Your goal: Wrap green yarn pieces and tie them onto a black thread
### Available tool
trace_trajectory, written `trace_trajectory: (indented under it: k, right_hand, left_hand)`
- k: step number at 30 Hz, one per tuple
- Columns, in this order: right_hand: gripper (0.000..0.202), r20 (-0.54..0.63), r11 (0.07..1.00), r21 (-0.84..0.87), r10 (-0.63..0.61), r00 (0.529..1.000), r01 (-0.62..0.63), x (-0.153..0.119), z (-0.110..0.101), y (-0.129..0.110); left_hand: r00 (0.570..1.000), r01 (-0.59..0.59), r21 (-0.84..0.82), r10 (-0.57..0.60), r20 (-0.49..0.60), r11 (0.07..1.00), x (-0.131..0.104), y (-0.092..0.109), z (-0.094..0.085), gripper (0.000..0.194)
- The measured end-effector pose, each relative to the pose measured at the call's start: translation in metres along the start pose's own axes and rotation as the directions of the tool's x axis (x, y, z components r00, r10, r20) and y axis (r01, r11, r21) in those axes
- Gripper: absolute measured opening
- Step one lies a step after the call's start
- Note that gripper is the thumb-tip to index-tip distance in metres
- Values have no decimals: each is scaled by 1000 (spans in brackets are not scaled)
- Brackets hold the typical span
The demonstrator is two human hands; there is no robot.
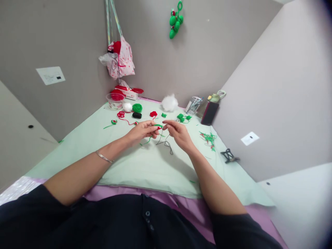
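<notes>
Near the middle of the cloth-covered table, my left hand [144,131] pinches a small green and red crocheted piece [158,127] between thumb and fingers. Just right of it, my right hand [177,134] has its thumb and index finger close together beside the piece; what they hold, if anything, is too small to make out. Dark grey yarn [168,144] hangs and curls below the hands, and a green strand [148,141] trails under my left hand.
Behind the hands lie a green yarn ball [137,108], a black spool [137,115], red yarn [153,113] and white stuffing [169,103]. To the right are green crocheted pieces [184,118], a phone [210,113], yarn scraps [209,137] and a black claw clip [229,156].
</notes>
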State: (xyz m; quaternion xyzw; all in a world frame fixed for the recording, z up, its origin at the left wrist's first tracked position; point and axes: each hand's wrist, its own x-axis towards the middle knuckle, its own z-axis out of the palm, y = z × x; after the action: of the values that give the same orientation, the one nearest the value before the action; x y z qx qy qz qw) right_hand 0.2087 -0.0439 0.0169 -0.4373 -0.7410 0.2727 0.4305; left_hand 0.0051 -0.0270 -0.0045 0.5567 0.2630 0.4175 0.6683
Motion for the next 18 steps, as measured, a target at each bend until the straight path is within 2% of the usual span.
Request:
trace_trajectory:
  k: [4,8,12,18]
  right_hand:
    - [40,-75,999,-30,-46,996,44,-1,-4,0]
    - [14,-152,981,-155,-143,978,119,-4,-2,-7]
    - [16,-102,907,-359,-273,957,221,-9,1,-14]
    - [16,-44,855,-458,-296,954,243,-10,1,-14]
  left_hand:
    - [998,-7,4,8,-65,1000,0,2,1,31]
    - [995,-12,10,13,-97,1000,1,3,-2,29]
    - [994,-38,27,41,-98,999,2,1,-5,27]
    - [994,-46,35,49,-95,998,1,0,-6,27]
